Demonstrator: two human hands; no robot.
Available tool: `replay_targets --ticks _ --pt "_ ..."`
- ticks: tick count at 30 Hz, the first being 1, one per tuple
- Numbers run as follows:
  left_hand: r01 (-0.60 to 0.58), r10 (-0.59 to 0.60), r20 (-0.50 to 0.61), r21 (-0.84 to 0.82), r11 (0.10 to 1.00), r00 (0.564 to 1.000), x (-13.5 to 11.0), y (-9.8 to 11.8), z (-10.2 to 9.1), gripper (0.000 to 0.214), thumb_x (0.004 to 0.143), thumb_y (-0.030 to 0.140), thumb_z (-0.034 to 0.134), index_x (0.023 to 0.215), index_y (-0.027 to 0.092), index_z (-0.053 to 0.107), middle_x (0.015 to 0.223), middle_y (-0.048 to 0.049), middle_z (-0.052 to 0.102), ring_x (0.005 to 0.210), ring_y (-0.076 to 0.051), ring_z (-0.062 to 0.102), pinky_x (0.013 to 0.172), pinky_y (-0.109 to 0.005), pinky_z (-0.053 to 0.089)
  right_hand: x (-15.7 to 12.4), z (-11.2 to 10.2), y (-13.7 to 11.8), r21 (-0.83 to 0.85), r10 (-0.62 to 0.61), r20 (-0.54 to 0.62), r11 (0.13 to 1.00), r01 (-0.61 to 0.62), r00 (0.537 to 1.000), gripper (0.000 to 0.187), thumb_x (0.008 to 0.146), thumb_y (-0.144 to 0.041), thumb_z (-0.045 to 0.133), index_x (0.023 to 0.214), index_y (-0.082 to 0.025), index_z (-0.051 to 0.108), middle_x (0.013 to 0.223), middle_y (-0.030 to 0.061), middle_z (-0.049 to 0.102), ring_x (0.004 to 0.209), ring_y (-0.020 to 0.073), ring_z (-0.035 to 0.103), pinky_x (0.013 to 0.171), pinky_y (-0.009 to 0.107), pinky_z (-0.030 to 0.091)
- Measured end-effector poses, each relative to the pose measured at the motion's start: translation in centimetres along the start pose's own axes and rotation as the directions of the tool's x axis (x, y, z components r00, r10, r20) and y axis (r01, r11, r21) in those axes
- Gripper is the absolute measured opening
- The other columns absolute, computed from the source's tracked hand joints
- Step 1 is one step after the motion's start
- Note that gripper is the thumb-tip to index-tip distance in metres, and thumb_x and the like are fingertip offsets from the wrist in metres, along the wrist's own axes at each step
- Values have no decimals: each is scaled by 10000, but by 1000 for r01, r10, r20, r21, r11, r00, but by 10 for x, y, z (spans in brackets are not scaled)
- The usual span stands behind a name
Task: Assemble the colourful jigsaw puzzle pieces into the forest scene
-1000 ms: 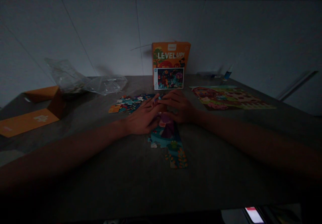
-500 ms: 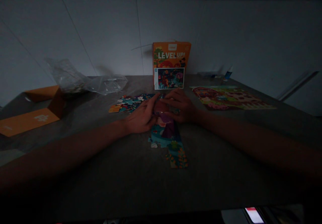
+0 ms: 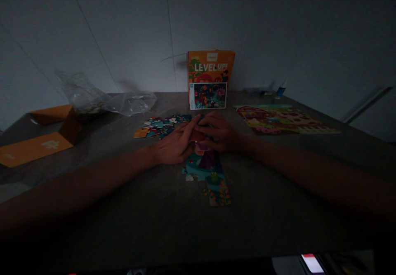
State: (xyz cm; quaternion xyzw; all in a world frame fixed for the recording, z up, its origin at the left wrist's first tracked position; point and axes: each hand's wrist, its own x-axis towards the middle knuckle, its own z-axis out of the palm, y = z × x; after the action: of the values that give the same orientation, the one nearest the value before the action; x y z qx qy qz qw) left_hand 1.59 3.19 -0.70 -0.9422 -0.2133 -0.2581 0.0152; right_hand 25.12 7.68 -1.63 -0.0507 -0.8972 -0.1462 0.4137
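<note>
A partly joined jigsaw puzzle (image 3: 204, 163) in teal, purple and orange lies flat on the grey table. My left hand (image 3: 176, 143) rests on its upper left part with the fingers stretched out. From the other side my right hand (image 3: 219, 132) reaches over its top end, fingers extended and slightly bent, the fingertips close to those of the left. Both hands cover the upper part of the puzzle, so the pieces under them are hidden. Just beyond my left hand lies a heap of loose puzzle pieces (image 3: 156, 125).
An orange "LEVEL UP!" box (image 3: 212, 71) stands at the wall, a picture card (image 3: 208, 95) leaning before it. A farm-scene puzzle (image 3: 284, 120) lies right, near a small blue-and-white bottle (image 3: 280, 91). Left are clear plastic bags (image 3: 130, 102) and an open orange box part (image 3: 37, 149).
My right hand's fingers have drawn closer together and shifted slightly toward my left hand. My left hand has moved a little over the puzzle. The other things stay put.
</note>
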Motion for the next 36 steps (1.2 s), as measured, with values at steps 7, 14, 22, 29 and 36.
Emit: replay_targets --ticks 7,14,22,29,36 --pt "71 -71 -38 -17 997 997 -4 -8 6 938 948 225 535 1635 64 -82 1553 -292 440 1457 -365 452 1173 -531 440 1 -2 -2 -115 22 14 993 -20 1000 463 986 -456 609 1350 -172 576 1138 131 686 1044 270 623 901 483 545" --pt "129 -132 -54 -65 990 990 -4 -10 6 728 972 272 510 1595 84 183 1486 -251 514 1362 -325 557 1128 -470 494 -2 -4 -2 -81 160 26 984 -158 987 531 957 -506 624 1389 -218 513 1147 108 691 1071 292 626 915 501 529" --pt "244 -240 -135 16 970 961 -3 -17 7 650 967 186 413 1578 69 223 1491 -244 522 1399 -321 522 1165 -524 453 -3 -5 2 -102 292 -52 950 -296 955 595 915 -523 660 1383 -197 490 1219 141 659 1108 315 615 964 512 501" --pt "540 -520 -190 74 838 833 -7 -40 12 649 951 193 446 1561 51 276 1580 -290 401 1501 -412 369 1180 -687 346 -25 10 25 -349 686 -67 664 -661 725 505 851 -490 694 1210 -141 623 1180 204 664 1136 387 595 986 582 480" --pt "647 -637 -114 145 749 763 -5 -31 14 678 926 221 491 1567 95 312 1615 -264 368 1541 -474 219 1141 -788 286 -29 14 28 -415 757 -40 581 -700 652 407 838 -442 699 1123 -153 673 1097 173 726 1002 327 663 880 497 529"
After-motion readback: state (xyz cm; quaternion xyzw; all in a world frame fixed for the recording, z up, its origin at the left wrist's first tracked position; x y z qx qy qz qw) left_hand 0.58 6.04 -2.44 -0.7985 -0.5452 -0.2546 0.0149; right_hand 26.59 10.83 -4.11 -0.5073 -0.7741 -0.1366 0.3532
